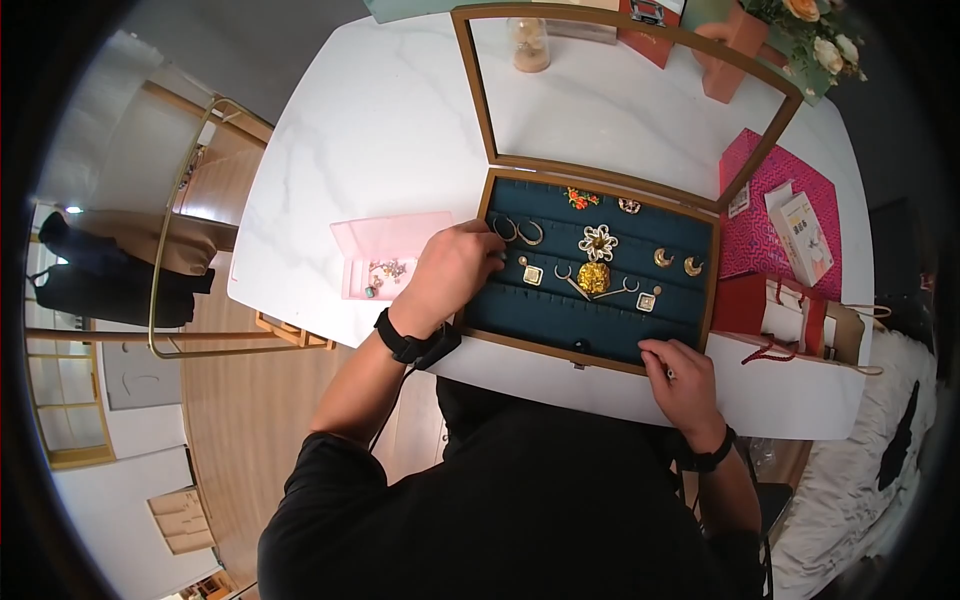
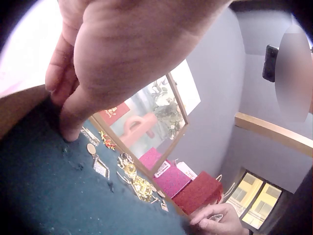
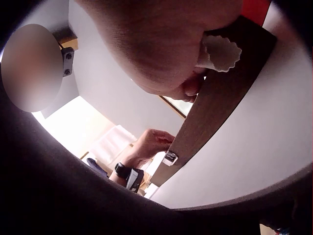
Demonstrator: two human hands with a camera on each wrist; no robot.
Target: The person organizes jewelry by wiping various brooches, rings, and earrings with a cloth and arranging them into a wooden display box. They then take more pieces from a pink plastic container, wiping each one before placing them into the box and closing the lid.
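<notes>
A wooden jewelry box [image 1: 712, 290] with a dark blue-green padded lining lies on the marble-look table, its glass lid [image 1: 790, 120] raised. At the box's left edge, my left hand [image 1: 447, 275] has its fingertips down against the lining [image 2: 44, 171]; I cannot tell whether anything small is between them. My right hand [image 1: 683, 385] rests at the front right rim, a pale scalloped-edged piece [image 3: 222, 53] at its fingers. Between the hands sit hoop earrings [image 1: 530, 232], a white flower brooch [image 1: 598, 243], a gold flower brooch [image 1: 594, 278], and square drop earrings [image 1: 533, 273].
Left of the box stands an open pink case [image 1: 352, 272] with small jewelry. Beyond the right side are a magenta patterned box [image 1: 750, 245], a white packet [image 1: 800, 235] and a red paper bag [image 1: 745, 303]. A glass dome and flowers [image 1: 828, 55] are behind the lid.
</notes>
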